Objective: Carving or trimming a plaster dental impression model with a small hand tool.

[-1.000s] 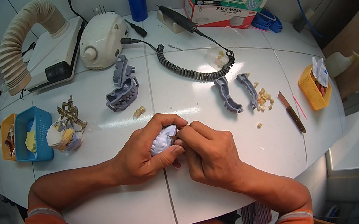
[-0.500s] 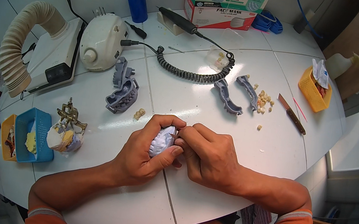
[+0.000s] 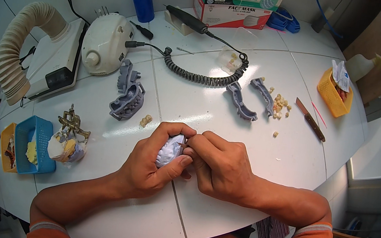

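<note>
My left hand (image 3: 150, 163) is wrapped round a white plaster dental cast (image 3: 170, 151), with the thumb along its near side and the fingers over its far side. Close against the cast, my right hand (image 3: 220, 167) is closed in a pinch. A small dark tip (image 3: 183, 144) pokes out from its fingers and meets the cast's edge; the rest is hidden in the hand. Just beyond my left hand lies a small cluster of tooth-coloured pieces (image 3: 146, 120). A grey dental mould (image 3: 127, 101) stands past it, to the left.
At the left are a brass articulator (image 3: 71, 122) with a cast and a blue basket (image 3: 39, 164). Behind stand a white control box (image 3: 104, 46), a black handpiece (image 3: 186, 18) and mask boxes (image 3: 230, 15). Grey mould parts (image 3: 242, 102), loose teeth (image 3: 281, 106), a knife (image 3: 312, 122) and a yellow basket (image 3: 332, 100) lie right.
The view has shifted slightly, so the things at the left and back appear a little further left. Both hands keep nearly the same hold at the cast.
</note>
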`<state>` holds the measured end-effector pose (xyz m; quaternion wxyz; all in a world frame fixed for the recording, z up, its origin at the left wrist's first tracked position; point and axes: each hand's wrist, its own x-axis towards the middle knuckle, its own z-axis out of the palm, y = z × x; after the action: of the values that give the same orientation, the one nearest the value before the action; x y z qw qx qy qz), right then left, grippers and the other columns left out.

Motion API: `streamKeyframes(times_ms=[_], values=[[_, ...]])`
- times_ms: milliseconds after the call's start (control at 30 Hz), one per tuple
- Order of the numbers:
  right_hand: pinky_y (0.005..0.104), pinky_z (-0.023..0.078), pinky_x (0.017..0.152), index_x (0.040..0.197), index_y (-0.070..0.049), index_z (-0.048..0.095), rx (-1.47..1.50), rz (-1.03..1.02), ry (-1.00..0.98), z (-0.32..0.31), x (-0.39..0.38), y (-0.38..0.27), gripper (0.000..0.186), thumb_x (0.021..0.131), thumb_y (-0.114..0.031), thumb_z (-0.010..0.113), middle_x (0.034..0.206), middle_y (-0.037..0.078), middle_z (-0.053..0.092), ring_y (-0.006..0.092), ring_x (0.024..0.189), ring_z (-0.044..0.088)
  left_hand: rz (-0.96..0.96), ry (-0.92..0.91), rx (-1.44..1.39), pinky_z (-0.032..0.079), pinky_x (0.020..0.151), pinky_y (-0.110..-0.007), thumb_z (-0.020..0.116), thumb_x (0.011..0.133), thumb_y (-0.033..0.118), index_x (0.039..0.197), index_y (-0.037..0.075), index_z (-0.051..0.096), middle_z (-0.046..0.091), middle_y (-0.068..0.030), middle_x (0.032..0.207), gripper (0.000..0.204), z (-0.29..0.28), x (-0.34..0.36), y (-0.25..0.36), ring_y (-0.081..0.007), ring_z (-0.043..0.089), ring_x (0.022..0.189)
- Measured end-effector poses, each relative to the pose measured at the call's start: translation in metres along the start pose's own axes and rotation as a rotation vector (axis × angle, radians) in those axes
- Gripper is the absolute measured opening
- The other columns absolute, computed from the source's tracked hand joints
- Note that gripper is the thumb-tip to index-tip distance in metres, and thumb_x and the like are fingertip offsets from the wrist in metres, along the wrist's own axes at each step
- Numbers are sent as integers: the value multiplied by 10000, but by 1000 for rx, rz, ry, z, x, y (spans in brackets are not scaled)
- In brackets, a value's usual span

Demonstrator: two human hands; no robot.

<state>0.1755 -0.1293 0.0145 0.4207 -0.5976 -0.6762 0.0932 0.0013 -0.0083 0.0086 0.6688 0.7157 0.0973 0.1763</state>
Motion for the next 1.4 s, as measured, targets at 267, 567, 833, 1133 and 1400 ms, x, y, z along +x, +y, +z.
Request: streamKeyframes(times_ms=[267,567,833,1133,1400], values=[[376,518,492,999,-52,654,14,6,-33,-3,0,-2,141,870,-43,711,806,98,653,282,582,665,-7,-14,10,662,786,-312,599,1066,122,1413,-39,443,665,-115,1097,413,-1,-1,0,-134,709,913],[382,518,501,984,-59,653,20,18,-54,-6,1,-5,133,862,-36,701,812,96,654,283,590,660,-3,-17,47,629,771,-291,615,1064,127,1408,-28,462,685,-101,1056,408,-2,-2,2,-126,723,860],[388,511,496,971,-60,656,-5,16,-70,-8,0,-6,123,858,-44,702,797,88,647,279,585,650,-17,-29,50,612,784,-284,623,1065,133,1396,-19,482,678,-79,1031,391,-1,-1,5,-118,714,867],[385,498,481,975,-50,646,-18,-8,-68,-8,-2,-6,138,854,-51,712,779,82,635,273,573,641,3,-52,41,595,758,-271,642,1053,122,1414,-10,451,677,-85,1060,430,-3,-2,1,-123,723,873],[367,473,440,972,-24,625,-76,-9,15,0,-3,-3,156,861,-53,730,747,83,622,261,519,625,-66,-69,37,652,854,-334,592,1077,128,1442,-18,368,571,-125,1200,451,-4,0,5,-157,677,1011]])
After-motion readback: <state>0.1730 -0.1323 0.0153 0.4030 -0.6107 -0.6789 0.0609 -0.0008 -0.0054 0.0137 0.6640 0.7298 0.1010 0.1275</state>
